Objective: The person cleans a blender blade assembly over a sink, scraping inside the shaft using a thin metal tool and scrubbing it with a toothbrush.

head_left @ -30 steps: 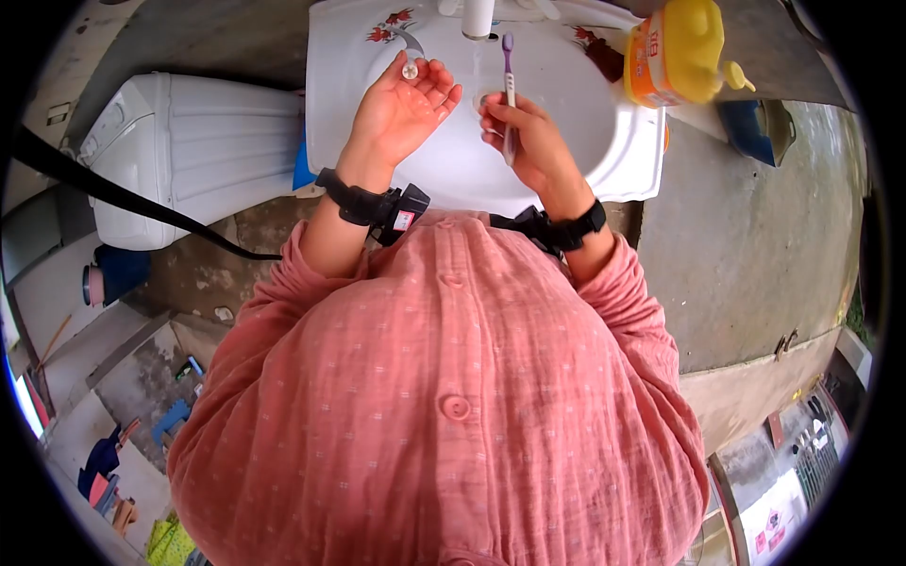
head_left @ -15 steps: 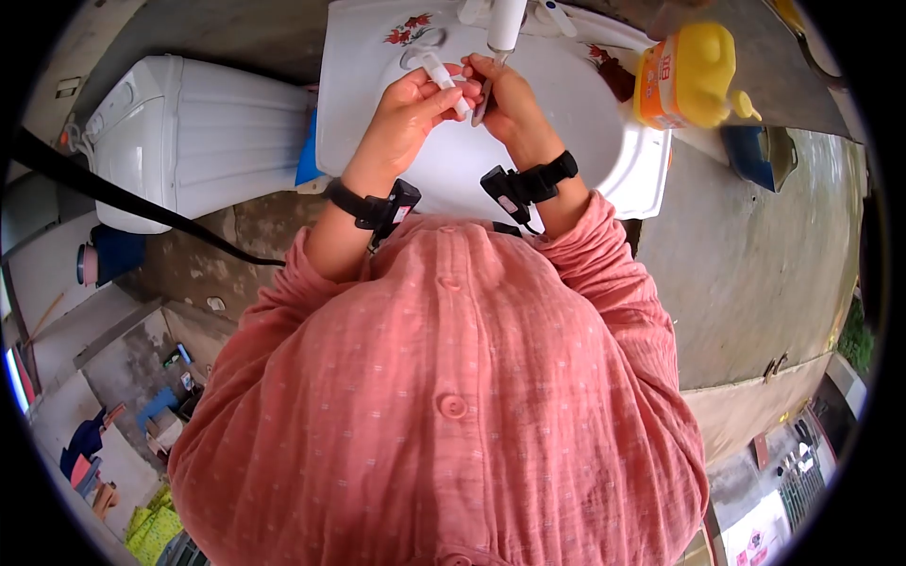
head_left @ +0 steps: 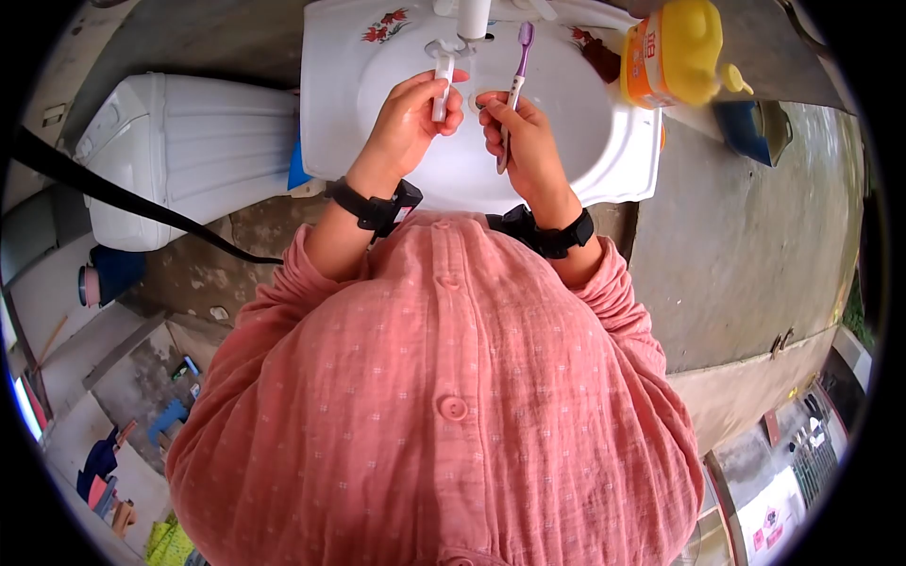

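My left hand (head_left: pixel 408 121) is closed around a slim white plastic piece (head_left: pixel 443 77), which stands nearly upright between thumb and fingers. Its exact kind I cannot make out. In my right hand (head_left: pixel 533 151) is a purple and white toothbrush (head_left: pixel 515 87), gripped by the handle with its head pointing away from me. Both hands are over the white sink (head_left: pixel 330 113), a short gap between them. The white faucet (head_left: pixel 474 17) comes down just beyond them, near the sink's back.
A yellow jug (head_left: pixel 675 52) with an orange label stands on the sink's right corner. To the left is a white appliance (head_left: pixel 217 141). A blue container (head_left: pixel 750 132) sits on the right, and a black strap (head_left: pixel 132 203) crosses the left side.
My hands were close together below the faucet and have moved apart. The toothbrush now points away from me in my right hand. The white piece has turned more upright.
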A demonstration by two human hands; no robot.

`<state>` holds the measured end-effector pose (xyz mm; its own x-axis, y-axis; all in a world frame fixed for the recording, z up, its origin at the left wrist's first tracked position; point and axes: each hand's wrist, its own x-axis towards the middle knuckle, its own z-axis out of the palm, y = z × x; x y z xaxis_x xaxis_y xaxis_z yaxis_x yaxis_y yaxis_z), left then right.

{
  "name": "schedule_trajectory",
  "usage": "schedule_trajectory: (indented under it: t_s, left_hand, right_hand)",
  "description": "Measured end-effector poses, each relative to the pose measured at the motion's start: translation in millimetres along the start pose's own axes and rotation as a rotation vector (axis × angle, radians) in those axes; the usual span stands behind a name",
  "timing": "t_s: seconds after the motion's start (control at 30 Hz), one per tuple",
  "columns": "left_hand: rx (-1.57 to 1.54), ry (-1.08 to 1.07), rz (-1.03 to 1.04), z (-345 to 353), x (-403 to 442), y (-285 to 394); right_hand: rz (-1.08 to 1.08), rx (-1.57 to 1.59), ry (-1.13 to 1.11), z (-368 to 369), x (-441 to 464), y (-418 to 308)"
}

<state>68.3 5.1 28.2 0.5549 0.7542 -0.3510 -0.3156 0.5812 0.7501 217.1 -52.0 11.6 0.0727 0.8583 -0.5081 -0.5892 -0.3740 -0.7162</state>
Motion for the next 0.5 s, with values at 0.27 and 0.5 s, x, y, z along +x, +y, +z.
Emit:
schedule_trajectory:
  t_s: [0.27,0.5]
  left_hand:
    - [0.194,0.074,-0.012,6,2,-8]
    - [0.222,0.261,0.177,22,3,-21]
  right_hand:
    - [-0.081,0.016,-0.018,10,-7,6]
    - [-0.098,-0.093,-0.016,27,-26,2]
